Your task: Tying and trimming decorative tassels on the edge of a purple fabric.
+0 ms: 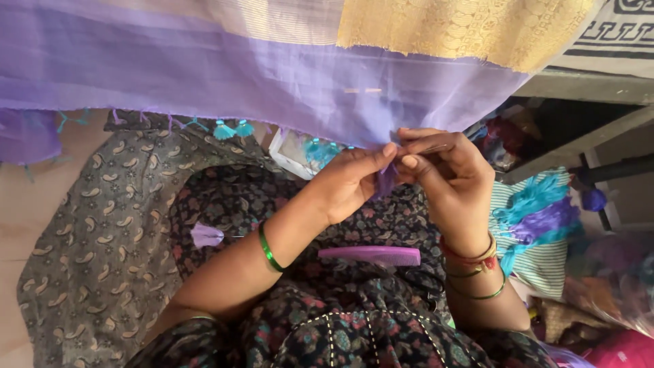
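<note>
Two hands meet at the lower edge of the sheer lilac woven cloth (pixel 272 82): the left hand (pixel 347 180) pinches a purple thread tuft (pixel 386 180) at the hem, the right hand (pixel 446 170) grips a thin needle (pixel 430 146). A purple plastic comb (pixel 371 255) rests on the lap. Risk: the needle could prick a nearby fingertip, or the tuft could slip loose.

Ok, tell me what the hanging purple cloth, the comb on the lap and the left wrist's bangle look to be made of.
Purple cloth: thin woven fabric, likely silk or a silk-like blend; light shows through it, and it has a soft sheen.
Comb: probably moulded plastic; a uniform purple with a smooth, slightly glossy spine.
Green bangle: glass or plastic, I can't tell which; thin, bright and shiny.
</note>
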